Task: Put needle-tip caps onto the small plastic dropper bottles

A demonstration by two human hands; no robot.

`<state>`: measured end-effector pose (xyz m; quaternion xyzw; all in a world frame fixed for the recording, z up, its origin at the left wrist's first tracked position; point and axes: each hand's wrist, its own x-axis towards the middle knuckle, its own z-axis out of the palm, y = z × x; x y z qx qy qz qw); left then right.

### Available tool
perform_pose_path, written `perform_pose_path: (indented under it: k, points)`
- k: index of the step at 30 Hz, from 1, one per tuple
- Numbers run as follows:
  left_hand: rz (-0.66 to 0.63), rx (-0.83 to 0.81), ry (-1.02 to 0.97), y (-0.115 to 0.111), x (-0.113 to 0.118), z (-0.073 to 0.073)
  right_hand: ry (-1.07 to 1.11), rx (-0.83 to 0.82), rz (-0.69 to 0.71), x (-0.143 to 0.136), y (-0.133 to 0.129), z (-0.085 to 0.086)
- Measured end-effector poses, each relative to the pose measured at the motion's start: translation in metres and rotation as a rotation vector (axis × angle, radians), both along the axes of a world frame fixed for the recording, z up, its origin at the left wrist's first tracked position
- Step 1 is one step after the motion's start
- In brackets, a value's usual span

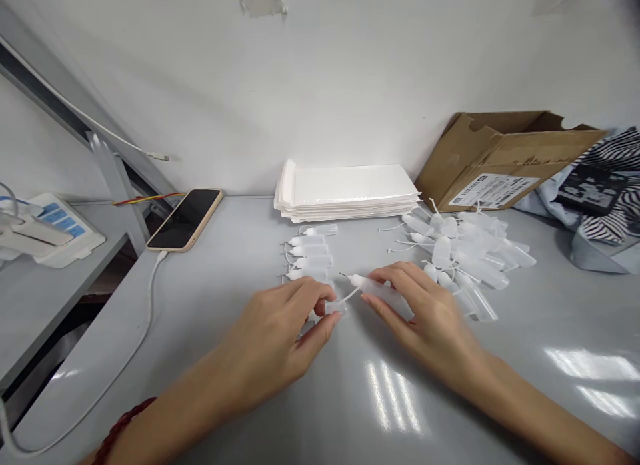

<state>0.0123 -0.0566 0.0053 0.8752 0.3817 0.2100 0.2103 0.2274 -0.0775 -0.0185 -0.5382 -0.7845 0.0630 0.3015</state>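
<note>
One grey tabletop (215, 345); bottle heap (473, 255) at right. Right hand (433, 312) clamped on needle-tip dropper bottle (386, 296); left hand (285, 325), thumb and finger pinched on a translucent piece (335, 308), cap or bottle end unclear. Held bottle sits between heap and bottle row (313, 250), long axis slanting, base toward right palm, needle (344, 275) pointing left and slightly away.

You've got a phone (185, 220) plugged into a white cable (151, 304), left side. Striped fabric (611, 229) is bunched beside your cardboard box (463, 160).
</note>
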Motion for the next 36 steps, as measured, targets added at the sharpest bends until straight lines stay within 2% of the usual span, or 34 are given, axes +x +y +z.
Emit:
perform_pose_path:
  k: [8, 18, 26, 36]
  points:
    - [0.023, -0.007, -0.079, 0.001, 0.001, 0.002, 0.052, 0.065, 0.008, 0.001, -0.001, 0.0]
    - [0.049, 0.16, -0.095, 0.006, -0.002, -0.006, 0.207, 0.031, 0.071, -0.002, -0.005, 0.01]
    - [0.028, 0.191, -0.198, 0.006, -0.001, -0.004, 0.217, 0.029, 0.123, -0.004, -0.006, 0.013]
    - [0.002, 0.208, -0.11, 0.005, -0.002, -0.009, 0.209, 0.049, 0.169, -0.005, -0.007, 0.013]
